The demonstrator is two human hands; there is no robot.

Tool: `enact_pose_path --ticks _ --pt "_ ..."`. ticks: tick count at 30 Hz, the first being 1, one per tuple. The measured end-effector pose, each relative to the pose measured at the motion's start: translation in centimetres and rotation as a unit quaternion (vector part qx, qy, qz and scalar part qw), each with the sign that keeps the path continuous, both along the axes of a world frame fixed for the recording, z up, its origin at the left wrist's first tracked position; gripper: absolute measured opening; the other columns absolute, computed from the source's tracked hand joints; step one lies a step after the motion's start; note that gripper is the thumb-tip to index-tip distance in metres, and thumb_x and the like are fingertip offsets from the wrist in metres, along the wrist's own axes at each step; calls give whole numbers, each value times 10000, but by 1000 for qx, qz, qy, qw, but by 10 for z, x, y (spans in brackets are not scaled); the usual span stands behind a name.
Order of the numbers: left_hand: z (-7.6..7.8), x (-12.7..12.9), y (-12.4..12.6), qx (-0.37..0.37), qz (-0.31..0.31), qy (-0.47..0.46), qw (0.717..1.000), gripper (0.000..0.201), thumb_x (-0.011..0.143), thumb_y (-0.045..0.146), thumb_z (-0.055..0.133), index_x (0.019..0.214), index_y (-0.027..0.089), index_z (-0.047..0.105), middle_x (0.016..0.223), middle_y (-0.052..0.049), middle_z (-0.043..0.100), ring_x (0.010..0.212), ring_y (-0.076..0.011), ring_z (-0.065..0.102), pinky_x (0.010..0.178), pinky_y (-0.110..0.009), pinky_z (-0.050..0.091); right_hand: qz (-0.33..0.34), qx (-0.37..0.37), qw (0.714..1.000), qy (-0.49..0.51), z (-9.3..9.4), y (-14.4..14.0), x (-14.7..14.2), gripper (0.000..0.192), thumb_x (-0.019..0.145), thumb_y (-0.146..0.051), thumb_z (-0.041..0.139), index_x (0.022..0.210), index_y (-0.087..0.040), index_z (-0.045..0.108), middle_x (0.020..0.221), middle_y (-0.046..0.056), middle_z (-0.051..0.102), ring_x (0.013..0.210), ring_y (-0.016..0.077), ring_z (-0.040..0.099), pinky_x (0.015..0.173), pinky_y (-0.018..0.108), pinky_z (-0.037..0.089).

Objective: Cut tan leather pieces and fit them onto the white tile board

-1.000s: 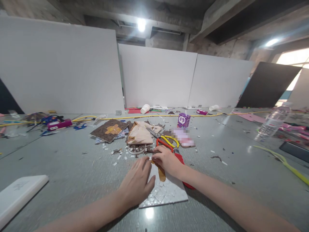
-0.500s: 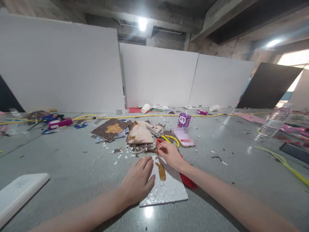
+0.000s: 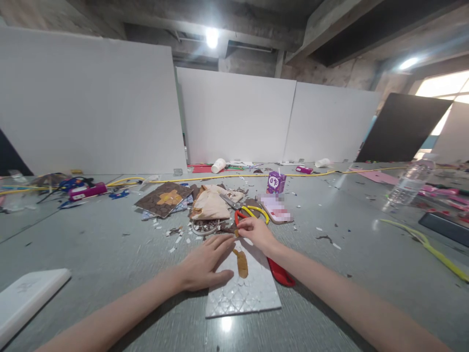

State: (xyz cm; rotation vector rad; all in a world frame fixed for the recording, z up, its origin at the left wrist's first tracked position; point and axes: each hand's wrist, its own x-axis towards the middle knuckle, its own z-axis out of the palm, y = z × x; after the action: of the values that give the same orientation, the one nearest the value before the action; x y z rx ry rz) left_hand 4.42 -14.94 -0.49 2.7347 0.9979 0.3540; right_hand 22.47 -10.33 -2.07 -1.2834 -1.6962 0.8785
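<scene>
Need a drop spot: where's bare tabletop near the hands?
Free: the grey table between the left hand and the white slab; also right of the right hand, before the yellow strip. Crowded: scissors, scraps and carton past the white tile sheet.

A white sheet (image 3: 252,293) with a diamond pattern lies flat on the grey table in the lower middle of the picture, with a small brown piece (image 3: 242,264) stuck on its top part, pointing up and down.
</scene>
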Motion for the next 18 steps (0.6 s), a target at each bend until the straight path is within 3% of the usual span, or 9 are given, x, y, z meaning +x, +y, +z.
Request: enact_pose_path --ticks 5,13,18 --pt "0 2 -1 1 59 -20 998 472 773 401 411 1195 195 371 1230 -85 374 1104 -216 366 913 -362 327 30 25 999 -34 2 -1 1 145 619 -93 495 624 -162 623 775 26 621 728 132 572 694 244 449" --pt "-3 1 0 3 57 -30 998 455 765 383 435 1170 176 404 1184 -80 415 1082 -205 375 923 -345 316 8 -40 999 32 7 -6 -1 108 635 -222 551 695 -149 601 659 18 619 648 138 581 629 246 448" --pt "-5 -1 2 -1 51 -32 998 466 759 388 444 1174 180 402 1186 -75 416 1089 -203 370 930 -341 310 63 -68 996 18 10 -5 8 122 632 -250 574 685 -154 628 638 7 612 632 129 563 610 235 430"
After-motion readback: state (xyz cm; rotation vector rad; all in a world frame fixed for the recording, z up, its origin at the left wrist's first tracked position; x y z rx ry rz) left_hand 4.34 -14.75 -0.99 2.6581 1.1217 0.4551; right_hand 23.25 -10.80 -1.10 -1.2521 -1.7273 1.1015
